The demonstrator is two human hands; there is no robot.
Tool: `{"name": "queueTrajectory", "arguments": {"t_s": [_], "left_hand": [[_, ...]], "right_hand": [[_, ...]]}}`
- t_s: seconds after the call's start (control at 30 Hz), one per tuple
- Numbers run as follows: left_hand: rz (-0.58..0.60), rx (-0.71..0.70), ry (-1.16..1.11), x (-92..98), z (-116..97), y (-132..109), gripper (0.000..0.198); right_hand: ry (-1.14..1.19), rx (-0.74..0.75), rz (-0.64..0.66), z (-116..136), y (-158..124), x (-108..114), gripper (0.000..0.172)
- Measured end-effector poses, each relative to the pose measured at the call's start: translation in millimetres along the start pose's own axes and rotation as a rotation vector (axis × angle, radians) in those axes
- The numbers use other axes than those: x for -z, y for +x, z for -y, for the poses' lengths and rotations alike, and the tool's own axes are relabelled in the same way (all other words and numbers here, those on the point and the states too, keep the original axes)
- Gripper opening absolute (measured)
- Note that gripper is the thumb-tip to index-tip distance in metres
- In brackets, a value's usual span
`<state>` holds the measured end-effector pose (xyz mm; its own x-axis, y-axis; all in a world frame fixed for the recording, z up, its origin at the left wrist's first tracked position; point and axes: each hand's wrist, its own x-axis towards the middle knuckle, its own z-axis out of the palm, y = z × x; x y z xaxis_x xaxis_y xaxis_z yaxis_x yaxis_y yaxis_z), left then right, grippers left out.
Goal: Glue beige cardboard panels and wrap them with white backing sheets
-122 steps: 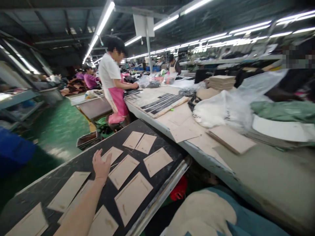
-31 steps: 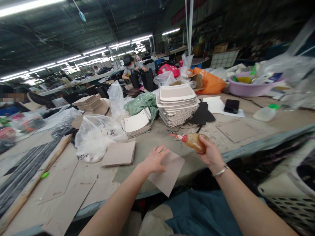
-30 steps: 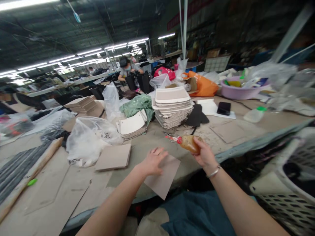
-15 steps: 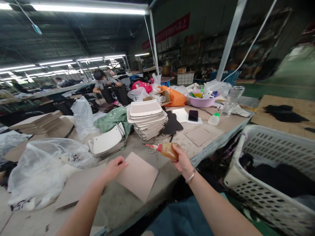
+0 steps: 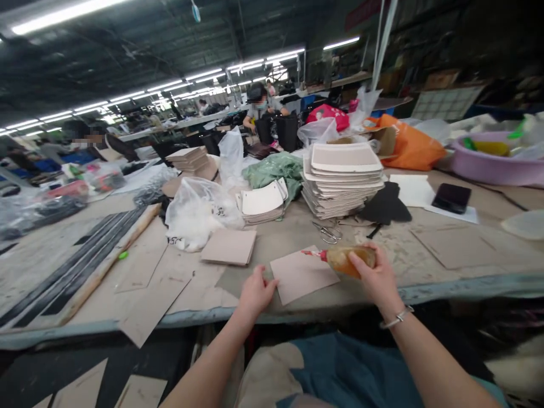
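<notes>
- Since the long workbench with a brownish top and worn pale-blue edge [image 5: 425,294] carries piles all around, short, controlled arm movements should serve best.
- Flat near that edge lies the rectangular beige board sheet [image 5: 304,279]; keeping it flat and still looks essential.
- The right hand [image 5: 379,279] is wrapped round the amber-filled clear plastic bottle [image 5: 343,260], held nearly level; even finger pressure would suit it.
- The left hand [image 5: 256,288] has its thumb at the sheet's left edge; whether it pinches, I cannot tell. Light pressure there should prevent sliding.
- Silver metal scissors [image 5: 328,231] lie just beyond the sheet, best avoided.
- The slim red-and-white nozzle [image 5: 313,253] points over the sheet's far side; steer it slowly.
</notes>
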<state>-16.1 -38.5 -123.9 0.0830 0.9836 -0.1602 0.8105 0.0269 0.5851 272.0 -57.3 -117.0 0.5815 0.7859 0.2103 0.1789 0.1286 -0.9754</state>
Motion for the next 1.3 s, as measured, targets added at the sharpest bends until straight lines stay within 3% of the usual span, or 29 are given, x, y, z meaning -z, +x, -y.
{"name": "queueTrajectory", "arguments": {"t_s": [0.07, 0.2, 0.33, 0.47, 0.93, 1.3], "left_hand": [[-0.085, -0.172, 0.105, 1.1, 5.4, -10.1, 0.056], [-0.064, -0.433, 0.206, -6.2, 12.3, -26.5, 0.043], [-0.055, -0.5, 0.188, -12.5, 13.9, -24.9, 0.036], [-0.062, -0.532, 0.178, -13.3, 14.6, -20.9, 0.037], [-0.085, -0.598, 0.148, -15.3, 19.8, -27.2, 0.037], [-0.13, -0.663, 0.138, -18.7, 26.1, -24.1, 0.032]], "right_hand": [[-0.082, 0.062, 0.035, 2.0, -7.1, -7.3, 0.038], [-0.225, 0.267, 0.12, 4.5, -19.4, -25.6, 0.034], [-0.343, 0.474, 0.205, 5.2, -27.8, -41.8, 0.026], [-0.385, 0.585, 0.241, 5.1, -33.2, -51.9, 0.021], [-0.474, 0.611, 0.309, 4.6, -38.5, -59.6, 0.019], [-0.557, 0.631, 0.165, -4.5, -21.0, -15.5, 0.02]]}}
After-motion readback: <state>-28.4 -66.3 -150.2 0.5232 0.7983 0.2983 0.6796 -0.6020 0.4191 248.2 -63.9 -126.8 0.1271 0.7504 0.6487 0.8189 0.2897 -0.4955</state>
